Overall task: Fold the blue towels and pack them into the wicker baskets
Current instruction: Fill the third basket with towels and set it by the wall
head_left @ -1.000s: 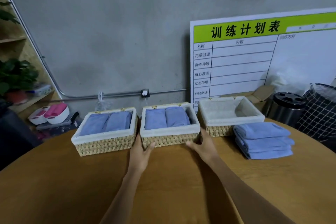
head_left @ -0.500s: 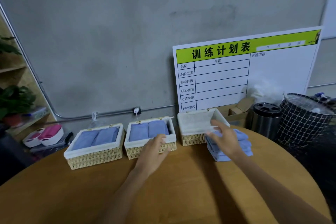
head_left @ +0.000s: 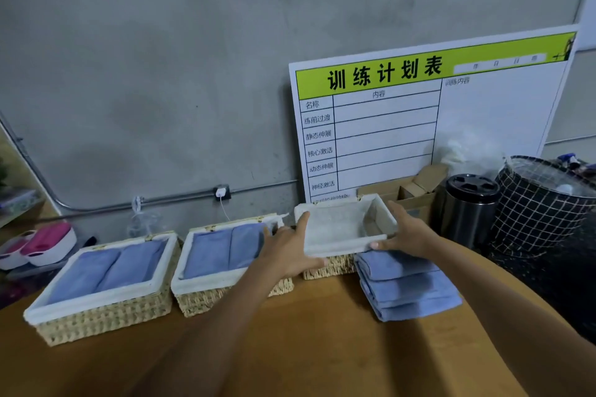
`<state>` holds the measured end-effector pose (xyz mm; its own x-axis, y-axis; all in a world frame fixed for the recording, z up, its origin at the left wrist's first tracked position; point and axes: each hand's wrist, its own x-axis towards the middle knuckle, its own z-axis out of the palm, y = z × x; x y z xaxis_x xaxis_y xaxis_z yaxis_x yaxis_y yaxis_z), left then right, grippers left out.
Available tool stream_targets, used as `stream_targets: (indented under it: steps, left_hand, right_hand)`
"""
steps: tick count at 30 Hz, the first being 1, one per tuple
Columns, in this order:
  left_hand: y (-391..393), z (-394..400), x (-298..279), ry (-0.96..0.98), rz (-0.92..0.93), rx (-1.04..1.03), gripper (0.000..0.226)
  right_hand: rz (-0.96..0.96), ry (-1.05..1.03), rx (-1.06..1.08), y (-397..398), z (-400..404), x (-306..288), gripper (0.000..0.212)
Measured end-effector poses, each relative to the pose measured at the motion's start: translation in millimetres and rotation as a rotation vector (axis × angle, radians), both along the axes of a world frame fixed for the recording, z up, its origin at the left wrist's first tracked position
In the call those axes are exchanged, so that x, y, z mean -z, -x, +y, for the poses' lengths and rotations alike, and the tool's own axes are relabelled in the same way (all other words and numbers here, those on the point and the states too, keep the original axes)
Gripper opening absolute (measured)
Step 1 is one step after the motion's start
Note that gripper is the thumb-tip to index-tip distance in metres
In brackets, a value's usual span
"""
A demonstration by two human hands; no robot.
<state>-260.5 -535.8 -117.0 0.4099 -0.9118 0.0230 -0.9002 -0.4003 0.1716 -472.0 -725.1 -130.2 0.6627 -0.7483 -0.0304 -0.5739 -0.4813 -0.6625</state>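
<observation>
Three white-lined wicker baskets stand in a row at the back of the round wooden table. The left basket and the middle basket each hold two folded blue towels side by side. The right basket is empty. My left hand grips its front left corner, thumb up along the left wall. My right hand grips its front right corner, thumb on the front rim. A stack of folded blue towels lies on the table just right of this basket, under my right wrist.
A whiteboard with a green header leans on the grey wall behind the baskets. A cardboard box, a dark metal bin and a black wire basket stand at the right. Pink and white items lie far left.
Both hands left the middle basket and moved right. They now hold the empty right basket at its two front corners. The camera has also turned right and tilted.
</observation>
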Motion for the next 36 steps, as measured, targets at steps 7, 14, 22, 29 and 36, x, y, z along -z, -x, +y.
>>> stream_targets:
  steps: [7, 14, 22, 29, 36]
  left_hand:
    - [-4, -4, 17, 0.305, 0.228, -0.087, 0.114]
    - [-4, 13, -25, 0.505, 0.329, -0.108, 0.126]
    - [33, 103, -138, 0.662, 0.266, -0.048, 0.118]
    - [65, 243, -135, 0.67, 0.265, -0.132, 0.124]
    - [104, 369, -73, 0.577, 0.241, -0.158, 0.126]
  right_hand:
    - [-0.051, 0.094, 0.058, -2, 2, 0, 0.11]
    - [-0.25, 0.203, 0.135, 2, 31, -38, 0.095]
    - [-0.432, 0.365, 0.103, 32, 107, -138, 0.102]
    - [-0.505, 0.351, 0.006, 61, 232, -139, 0.102]
    - [-0.544, 0.232, -0.094, 95, 344, -66, 0.095]
